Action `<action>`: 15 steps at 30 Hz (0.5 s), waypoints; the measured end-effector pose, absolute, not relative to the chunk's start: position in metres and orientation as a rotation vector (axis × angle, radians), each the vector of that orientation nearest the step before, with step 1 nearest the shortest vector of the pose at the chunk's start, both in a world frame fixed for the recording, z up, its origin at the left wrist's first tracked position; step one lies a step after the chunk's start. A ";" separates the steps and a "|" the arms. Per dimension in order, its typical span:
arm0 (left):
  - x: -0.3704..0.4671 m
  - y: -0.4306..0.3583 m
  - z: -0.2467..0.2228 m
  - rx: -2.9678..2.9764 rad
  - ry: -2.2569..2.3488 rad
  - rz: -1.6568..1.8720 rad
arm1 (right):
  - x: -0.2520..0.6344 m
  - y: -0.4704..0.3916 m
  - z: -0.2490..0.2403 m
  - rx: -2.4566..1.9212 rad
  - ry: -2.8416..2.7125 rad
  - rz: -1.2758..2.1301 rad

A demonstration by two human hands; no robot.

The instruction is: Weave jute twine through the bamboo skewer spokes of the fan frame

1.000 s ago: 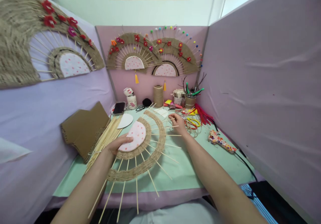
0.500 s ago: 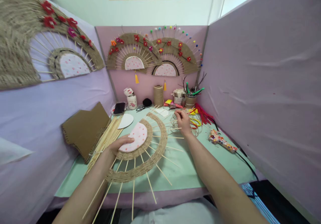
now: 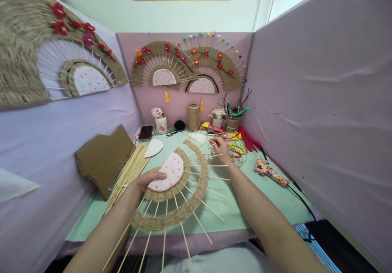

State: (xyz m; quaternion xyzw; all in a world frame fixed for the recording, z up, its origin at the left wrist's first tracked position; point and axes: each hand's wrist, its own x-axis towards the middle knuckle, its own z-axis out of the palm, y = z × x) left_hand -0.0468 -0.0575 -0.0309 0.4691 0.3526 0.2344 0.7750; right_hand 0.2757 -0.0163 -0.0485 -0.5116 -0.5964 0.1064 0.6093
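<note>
Green table below both grips. Woven fan between them. Stick bundle left of left grip. Fan's spotted half-disc clamped in left hand. Right hand pressed together beside fan's upper stick ends; can't tell what's pinched.

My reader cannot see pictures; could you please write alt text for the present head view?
A person's left hand holds an arched fan of sticks and cord, with a dotted centre; the right hand, fingers pinched, is near its far side. The green table bears a stick bundle, cord spool and glue gun; flowered fans decorate nearby panels.
</note>
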 end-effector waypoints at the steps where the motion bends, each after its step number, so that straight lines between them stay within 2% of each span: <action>1: -0.046 -0.057 -0.032 1.015 0.756 0.500 | 0.274 -0.016 -0.050 -1.188 -1.392 0.277; 11: -0.039 -0.057 -0.044 0.965 0.652 0.405 | 0.244 -0.027 -0.056 -1.118 -1.517 0.642; 15: -0.039 -0.055 -0.046 0.893 0.697 0.494 | 0.237 -0.037 -0.053 -1.061 -1.462 0.851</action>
